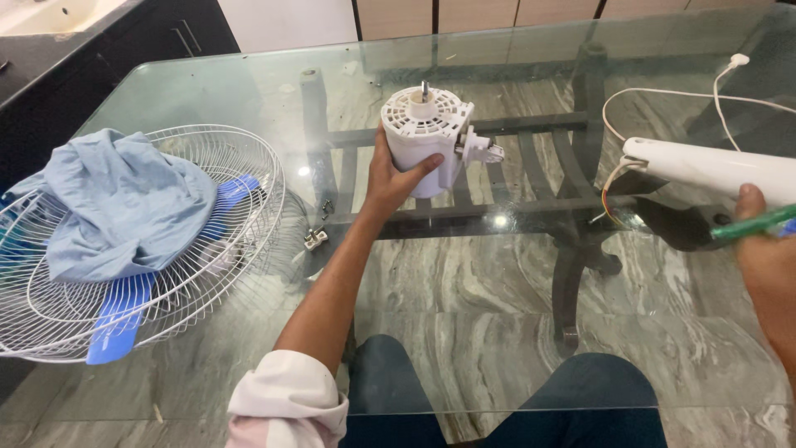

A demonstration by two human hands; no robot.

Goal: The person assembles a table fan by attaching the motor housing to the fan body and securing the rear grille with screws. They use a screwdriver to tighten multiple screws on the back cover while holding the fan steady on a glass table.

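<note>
My left hand [390, 178] grips a white fan motor housing [424, 133], held upright above the glass table [497, 348], its metal shaft pointing up. At the right edge my right hand [767, 257] holds a green-handled tool [750, 224] together with the end of a white fan stand tube [713, 168]. Coloured wires [612, 195] hang from the tube's open end, and a white cord [663, 93] loops behind it.
A white wire fan guard [207, 282] lies at the left with blue blades [120, 319] and a light blue cloth [116, 199] on it. Small screws and a clip [316, 236] rest near the guard. A dark table frame [572, 249] shows through the glass. My knees sit below.
</note>
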